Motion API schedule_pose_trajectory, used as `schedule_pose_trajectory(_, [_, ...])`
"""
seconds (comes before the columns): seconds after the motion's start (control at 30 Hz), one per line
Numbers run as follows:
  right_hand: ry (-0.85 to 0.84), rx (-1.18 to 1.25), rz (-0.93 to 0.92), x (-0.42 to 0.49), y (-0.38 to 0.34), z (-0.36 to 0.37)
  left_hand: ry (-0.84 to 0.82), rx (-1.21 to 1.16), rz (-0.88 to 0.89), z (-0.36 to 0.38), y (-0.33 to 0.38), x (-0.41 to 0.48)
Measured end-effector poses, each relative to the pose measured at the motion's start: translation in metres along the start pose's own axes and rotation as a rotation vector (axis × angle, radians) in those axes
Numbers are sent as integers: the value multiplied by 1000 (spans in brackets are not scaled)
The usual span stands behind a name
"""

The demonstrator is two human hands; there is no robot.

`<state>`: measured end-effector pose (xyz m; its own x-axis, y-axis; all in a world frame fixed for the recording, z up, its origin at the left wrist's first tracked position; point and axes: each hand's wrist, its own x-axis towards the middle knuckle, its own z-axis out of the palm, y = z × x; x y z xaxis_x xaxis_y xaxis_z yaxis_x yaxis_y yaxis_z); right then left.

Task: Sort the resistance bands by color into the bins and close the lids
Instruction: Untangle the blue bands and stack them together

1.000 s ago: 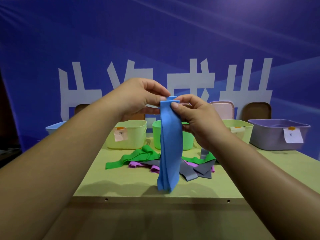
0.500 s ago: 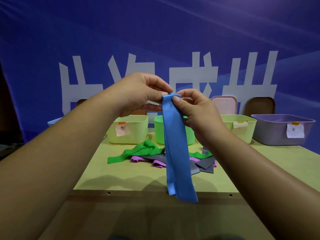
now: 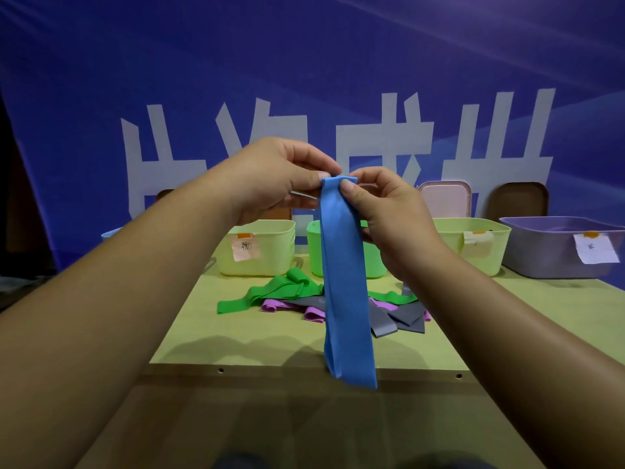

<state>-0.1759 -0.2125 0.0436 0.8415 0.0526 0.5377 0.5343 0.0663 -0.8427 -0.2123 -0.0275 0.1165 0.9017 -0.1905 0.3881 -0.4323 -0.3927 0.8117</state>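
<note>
While both hands pinch the blue band (image 3: 345,282) at its top, left hand (image 3: 277,177) and right hand (image 3: 389,214), below the fingers lies a pale wooden table (image 3: 257,336) before a blue banner (image 3: 304,62).

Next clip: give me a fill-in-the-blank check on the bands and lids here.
The band pinched by the left hand and right hand is ____.
Piled with the green band and purple band on the table is a ____ one.
To the right of the pink lid leans a ____ lid.
Missing: blue; gray; brown.
</note>
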Motion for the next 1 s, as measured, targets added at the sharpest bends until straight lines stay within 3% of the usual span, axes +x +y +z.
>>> schedule_pose_trajectory(0.3, [53, -12, 25, -1, 2, 4, 7, 45, 39, 0, -3, 0])
schedule_pose_trajectory(0.43, [79, -14, 24, 0, 4, 4, 59, 168, 105, 5, -6, 1])
schedule_pose_trajectory(0.57, [82, -21, 0, 1, 3, 3, 122, 71, 108, 7, -7, 5])
schedule_pose_trajectory(0.83, [-35, -218, 4, -5, -1, 6, 157, -78, 125, 3, -5, 9])
schedule_pose_trajectory(1.0, [-131, -180, 79, -12, 12, 12, 216, -105, 141, 3, -9, 15])
